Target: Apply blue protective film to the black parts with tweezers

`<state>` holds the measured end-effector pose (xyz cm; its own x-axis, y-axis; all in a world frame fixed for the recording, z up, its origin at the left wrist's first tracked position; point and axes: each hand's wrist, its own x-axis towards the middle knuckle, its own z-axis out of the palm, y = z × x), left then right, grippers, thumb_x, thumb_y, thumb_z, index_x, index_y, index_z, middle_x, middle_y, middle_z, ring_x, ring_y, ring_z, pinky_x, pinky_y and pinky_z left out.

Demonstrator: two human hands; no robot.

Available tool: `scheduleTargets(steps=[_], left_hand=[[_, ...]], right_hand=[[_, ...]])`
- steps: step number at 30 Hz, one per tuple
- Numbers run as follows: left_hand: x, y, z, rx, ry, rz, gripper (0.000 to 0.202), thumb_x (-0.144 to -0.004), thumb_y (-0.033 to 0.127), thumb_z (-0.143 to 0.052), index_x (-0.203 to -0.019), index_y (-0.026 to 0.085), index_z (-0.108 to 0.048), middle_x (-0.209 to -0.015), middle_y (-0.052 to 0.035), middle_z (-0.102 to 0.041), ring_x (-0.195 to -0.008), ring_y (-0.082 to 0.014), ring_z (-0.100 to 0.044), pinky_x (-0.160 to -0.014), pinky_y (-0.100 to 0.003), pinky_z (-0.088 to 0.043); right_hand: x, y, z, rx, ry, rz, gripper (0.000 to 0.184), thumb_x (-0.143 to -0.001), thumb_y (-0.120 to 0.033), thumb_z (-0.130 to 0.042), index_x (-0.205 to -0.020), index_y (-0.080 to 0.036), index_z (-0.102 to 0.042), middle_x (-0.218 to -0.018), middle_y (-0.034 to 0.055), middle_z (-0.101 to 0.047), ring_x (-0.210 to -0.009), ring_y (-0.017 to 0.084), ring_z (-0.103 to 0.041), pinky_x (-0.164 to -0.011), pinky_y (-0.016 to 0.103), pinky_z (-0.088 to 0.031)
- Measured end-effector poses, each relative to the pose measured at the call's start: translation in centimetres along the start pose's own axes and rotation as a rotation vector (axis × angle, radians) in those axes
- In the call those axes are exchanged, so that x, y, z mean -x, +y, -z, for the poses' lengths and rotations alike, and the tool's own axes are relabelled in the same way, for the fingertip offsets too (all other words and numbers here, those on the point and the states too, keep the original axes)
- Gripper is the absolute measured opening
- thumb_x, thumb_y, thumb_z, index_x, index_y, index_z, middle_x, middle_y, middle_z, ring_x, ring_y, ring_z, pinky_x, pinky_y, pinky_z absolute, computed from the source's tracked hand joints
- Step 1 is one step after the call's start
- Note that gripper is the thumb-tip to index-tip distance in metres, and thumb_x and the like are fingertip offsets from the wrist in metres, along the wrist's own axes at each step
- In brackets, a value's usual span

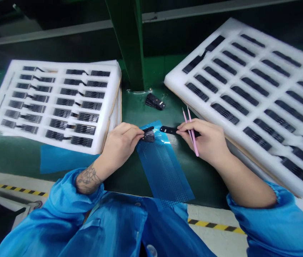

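Over the blue perforated sheet [164, 167], my left hand [123, 144] pinches small black flat parts [148, 136] between thumb and fingers. My right hand [207, 139] grips a long thin black strip [168, 130] with a rounded end and small light marks, pointing toward the left hand. Pink tweezers [193, 137] are tucked in the same hand, tips up. A narrow gap separates the strip from the parts in my left hand. Beyond both hands, a fanned pile of similar black strips [155, 101] lies on the green table [135, 114].
At the left, a stacked white foam tray [52, 103] holds rows of black parts in slots. A larger foam tray [237, 82] with black strips fills the right side. Another blue sheet [60, 159] lies by the left tray. A green post [130, 43] rises at the back.
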<state>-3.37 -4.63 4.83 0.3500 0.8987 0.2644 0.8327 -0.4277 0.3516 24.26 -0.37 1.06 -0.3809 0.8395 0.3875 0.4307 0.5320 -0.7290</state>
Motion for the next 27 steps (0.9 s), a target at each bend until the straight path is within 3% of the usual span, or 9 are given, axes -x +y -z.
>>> scheduleTargets(steps=[5, 11, 16, 21, 27], left_hand=[[0.4, 0.2, 0.3, -0.022, -0.157, 0.005, 0.014, -0.096, 0.021, -0.063, -0.108, 0.018, -0.070, -0.098, -0.0056, -0.071, -0.097, -0.0211, -0.063, -0.087, -0.038, -0.055], [0.4, -0.1, -1.1, -0.113, -0.229, -0.022, 0.015, -0.096, 0.020, -0.062, -0.109, 0.013, -0.064, -0.127, -0.0129, -0.063, -0.114, -0.0254, -0.059, -0.098, -0.042, -0.054], [0.1, 0.1, -1.0, 0.013, -0.248, 0.028, 0.022, -0.091, 0.018, -0.068, -0.112, 0.015, -0.062, -0.107, -0.0059, -0.070, -0.099, -0.0229, -0.063, -0.089, -0.039, -0.056], [0.4, -0.1, -1.5, 0.071, -0.199, -0.022, 0.025, -0.093, 0.022, -0.068, -0.117, 0.018, -0.065, -0.107, -0.0059, -0.070, -0.100, -0.0209, -0.064, -0.088, -0.037, -0.054], [1.1, -0.1, -2.2, 0.089, -0.073, -0.165, 0.014, -0.096, 0.024, -0.064, -0.108, 0.020, -0.072, -0.101, -0.0045, -0.070, -0.089, -0.0150, -0.067, -0.080, -0.030, -0.057]], right_hand=[[0.1, 0.4, -0.4, -0.057, 0.058, -0.059, 0.010, -0.085, -0.016, -0.073, -0.088, -0.024, -0.068, -0.090, 0.0038, -0.076, -0.082, 0.021, -0.074, -0.076, 0.036, -0.059], [0.2, 0.2, -0.7, -0.174, 0.069, -0.083, 0.010, -0.083, -0.018, -0.075, -0.085, -0.025, -0.068, -0.087, 0.0033, -0.076, -0.079, 0.020, -0.074, -0.075, 0.037, -0.061], [0.4, -0.9, -1.3, -0.307, 0.001, -0.019, 0.013, -0.081, -0.016, -0.078, -0.082, -0.025, -0.068, -0.084, 0.0025, -0.077, -0.074, 0.019, -0.073, -0.070, 0.035, -0.060], [0.6, -1.6, -2.6, -0.234, -0.125, 0.175, 0.012, -0.084, -0.013, -0.073, -0.084, -0.025, -0.069, -0.084, 0.0013, -0.078, -0.076, 0.017, -0.071, -0.072, 0.034, -0.056], [1.2, -1.5, -3.4, -0.096, -0.147, 0.197, 0.008, -0.089, -0.017, -0.069, -0.087, -0.025, -0.069, -0.085, 0.0028, -0.076, -0.076, 0.018, -0.070, -0.069, 0.034, -0.057]])
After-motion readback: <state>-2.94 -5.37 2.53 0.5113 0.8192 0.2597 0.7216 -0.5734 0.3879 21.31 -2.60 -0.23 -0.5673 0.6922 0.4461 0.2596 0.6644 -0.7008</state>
